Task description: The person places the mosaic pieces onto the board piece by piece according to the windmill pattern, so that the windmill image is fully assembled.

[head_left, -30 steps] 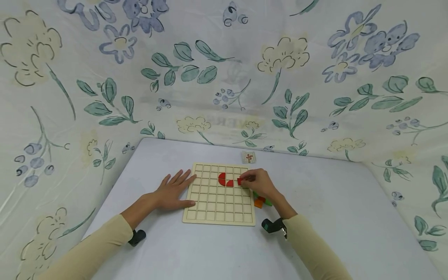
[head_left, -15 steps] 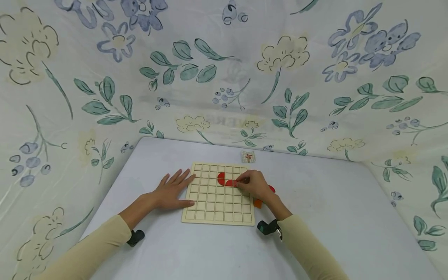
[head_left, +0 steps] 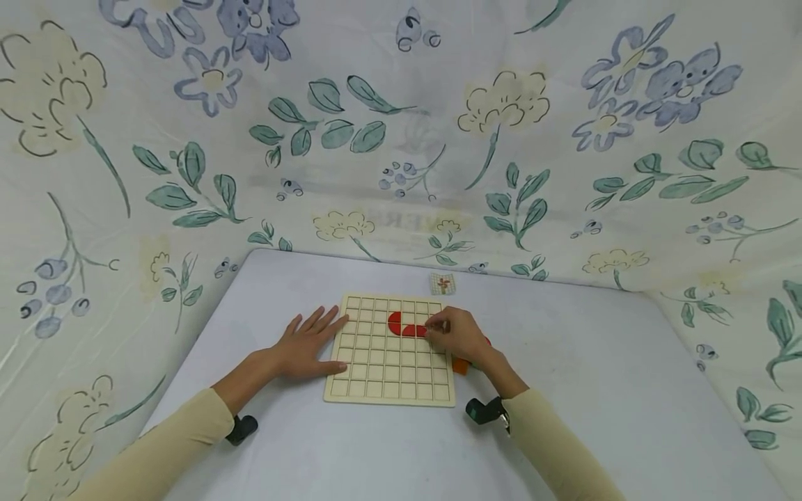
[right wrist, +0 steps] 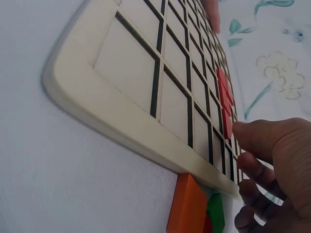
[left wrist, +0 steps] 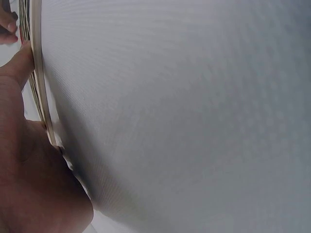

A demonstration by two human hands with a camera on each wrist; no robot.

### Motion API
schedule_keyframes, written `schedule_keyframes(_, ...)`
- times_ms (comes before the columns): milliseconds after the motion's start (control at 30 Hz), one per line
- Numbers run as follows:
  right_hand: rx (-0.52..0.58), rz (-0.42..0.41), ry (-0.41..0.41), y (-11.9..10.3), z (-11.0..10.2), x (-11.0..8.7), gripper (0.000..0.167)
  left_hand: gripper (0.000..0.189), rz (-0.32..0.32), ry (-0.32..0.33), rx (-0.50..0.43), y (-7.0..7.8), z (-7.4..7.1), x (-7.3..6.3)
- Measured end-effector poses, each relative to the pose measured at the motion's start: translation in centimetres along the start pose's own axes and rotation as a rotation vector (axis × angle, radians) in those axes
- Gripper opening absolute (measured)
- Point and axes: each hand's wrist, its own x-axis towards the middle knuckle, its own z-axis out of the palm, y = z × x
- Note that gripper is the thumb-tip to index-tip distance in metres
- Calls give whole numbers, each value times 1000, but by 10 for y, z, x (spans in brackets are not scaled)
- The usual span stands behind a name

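A pale wooden grid board (head_left: pixel 376 390) lies on the white table. My left hand (head_left: pixel 303 351) rests spread at its left edge, thumb and fingertips over the rim; the left wrist view shows that hand (left wrist: pixel 29 170) against the board's side. On the board, a red quarter-round piece (head_left: pixel 395 323) and another red rounded piece (head_left: pixel 409 330) sit in the cells. My right hand (head_left: pixel 460 337) has thumb and index finger at a small red tile (right wrist: pixel 227 124) in the cell to their right. The fingers partly hide this tile in the head view.
Orange (right wrist: pixel 187 204) and green (right wrist: pixel 216 211) blocks lie against the board's right edge, partly under my right hand. A small patterned card (head_left: pixel 443 283) lies behind the board. Flowered cloth (head_left: pixel 401 174) hangs beyond the table's back edge.
My right hand has carried the red tile slightly left, into the cell beside the other red pieces, and stays there. The left hand has kept its place on the board.
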Motion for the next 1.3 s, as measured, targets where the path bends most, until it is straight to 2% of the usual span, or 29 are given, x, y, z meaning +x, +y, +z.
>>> schedule_keyframes(500,-19,-30,-15,14,-13,-17,11,97,13,6,-15,-1,5,0)
schedule_keyframes(667,-28,-31,-11,19,-20,-22,12,99,-1,10,-27,-5,8,3)
schedule_keyframes(1000,-52,51,-2,29,-33,-29,17,99,4,13,-26,-4,4,3)
schedule_keyframes(1300,-82,64,11,39,-40,-36,17,98,-8,-1,-4,-3,3,2)
